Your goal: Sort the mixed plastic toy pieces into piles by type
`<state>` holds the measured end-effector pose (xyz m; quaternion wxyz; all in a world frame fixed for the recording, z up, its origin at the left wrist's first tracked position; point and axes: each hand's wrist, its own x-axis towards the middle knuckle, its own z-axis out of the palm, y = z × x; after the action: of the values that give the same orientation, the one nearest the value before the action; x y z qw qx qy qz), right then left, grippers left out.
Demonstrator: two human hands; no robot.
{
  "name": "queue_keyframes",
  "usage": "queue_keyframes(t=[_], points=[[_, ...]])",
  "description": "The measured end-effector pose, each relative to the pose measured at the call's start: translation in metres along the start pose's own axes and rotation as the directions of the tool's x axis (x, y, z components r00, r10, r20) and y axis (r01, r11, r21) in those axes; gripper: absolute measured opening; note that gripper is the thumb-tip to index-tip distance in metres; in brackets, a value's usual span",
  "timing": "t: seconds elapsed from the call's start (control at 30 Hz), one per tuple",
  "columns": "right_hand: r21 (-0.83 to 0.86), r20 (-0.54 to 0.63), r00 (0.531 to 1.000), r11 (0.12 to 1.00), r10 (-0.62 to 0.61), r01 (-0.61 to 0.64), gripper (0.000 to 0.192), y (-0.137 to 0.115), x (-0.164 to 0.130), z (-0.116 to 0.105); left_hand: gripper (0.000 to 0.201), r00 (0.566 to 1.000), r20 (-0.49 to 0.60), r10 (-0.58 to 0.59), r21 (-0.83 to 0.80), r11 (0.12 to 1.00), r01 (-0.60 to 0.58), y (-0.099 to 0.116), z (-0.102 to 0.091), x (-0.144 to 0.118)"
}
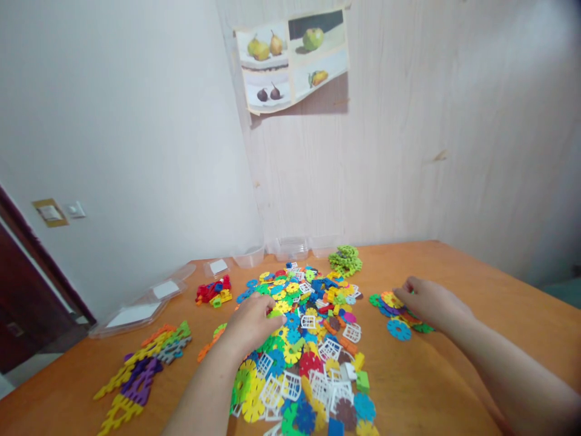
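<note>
Fingers of my left hand pinch into the mixed pile; my right hand, curled, rests on sorted discs. I'm mid-sort; lifting one piece cleanly comes next.

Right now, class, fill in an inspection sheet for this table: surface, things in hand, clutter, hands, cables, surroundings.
Surface: orange wooden table, set into a wall corner.
Things in hand: big pile of plastic pieces; small group of discs.
Clutter: green stack, red cluster, flat connectors, clear tubs, lids.
Hands: left hand fingers down in the big pile; right hand on the small group; grip hidden.
Cables: nothing seen.
Surroundings: fruit poster, wall switch, dark door.
</note>
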<state>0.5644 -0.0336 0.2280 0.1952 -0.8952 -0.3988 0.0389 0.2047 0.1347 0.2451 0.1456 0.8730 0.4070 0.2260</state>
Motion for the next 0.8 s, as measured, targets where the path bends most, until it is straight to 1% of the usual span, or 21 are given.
queue_keyframes(t=[0.07, 0.17, 0.23, 0.3, 0.37, 0.43, 0.53, 0.6, 0.67, 0.73, 0.8], points=[[0.040, -0.019, 0.999, 0.998, -0.038, 0.039, 0.035, -0.009, -0.006, 0.000, 0.021, 1.000, -0.006, -0.022, 0.015, 1.000, 0.022, -0.002, 0.002, 0.000], [0.093, -0.032, 0.993, 0.989, -0.113, 0.116, 0.034, -0.025, -0.017, 0.002, 0.019, 0.998, -0.031, -0.053, -0.022, 0.998, 0.053, -0.005, 0.004, 0.002], [0.112, -0.038, 0.987, 0.981, -0.156, 0.160, 0.033, -0.036, -0.026, 0.005, 0.014, 0.997, -0.055, -0.054, -0.052, 0.997, 0.051, -0.004, 0.005, 0.004], [0.137, -0.054, 0.975, 0.966, -0.214, 0.220, 0.032, -0.046, -0.036, 0.008, 0.008, 0.996, -0.069, -0.063, -0.108, 0.993, 0.055, 0.000, 0.004, 0.005], [0.188, -0.073, 0.954, 0.935, -0.291, 0.300, 0.032, -0.056, -0.047, 0.010, 0.010, 0.996, -0.053, -0.076, -0.207, 0.976, 0.063, 0.008, 0.003, 0.005], [0.264, -0.082, 0.928, 0.890, -0.364, 0.372, 0.030, -0.067, -0.059, 0.010, 0.016, 0.998, -0.022, -0.063, -0.327, 0.943, 0.052, 0.021, 0.002, 0.003], [0.373, -0.061, 0.886, 0.812, -0.460, 0.448, 0.029, -0.084, -0.082, 0.010, 0.018, 1.000, 0.021, 0.009, -0.476, 0.879, 0.002, 0.046, 0.002, -0.005], [0.441, -0.025, 0.854, 0.761, -0.520, 0.476, 0.028, -0.093, -0.095, 0.011, 0.017, 0.994, 0.096, 0.058, -0.565, 0.825, 0.007, 0.064, 0.004, -0.014], [0.491, -0.001, 0.824, 0.717, -0.567, 0.494, 0.025, -0.099, -0.104, 0.014, 0.016, 0.974, 0.196, 0.111, -0.651, 0.758, 0.045, 0.077, 0.008, -0.022], [0.524, 0.009, 0.811, 0.694, -0.585, 0.494, 0.023, -0.101, -0.107, 0.019, 0.014, 0.952, 0.259, 0.161, -0.712, 0.698, 0.075, 0.086, 0.013, -0.027], [0.550, 0.021, 0.821, 0.692, -0.571, 0.467, 0.022, -0.101, -0.104, 0.025, 0.012, 0.936, 0.284, 0.208, -0.744, 0.663, 0.078, 0.089, 0.019, -0.030]])
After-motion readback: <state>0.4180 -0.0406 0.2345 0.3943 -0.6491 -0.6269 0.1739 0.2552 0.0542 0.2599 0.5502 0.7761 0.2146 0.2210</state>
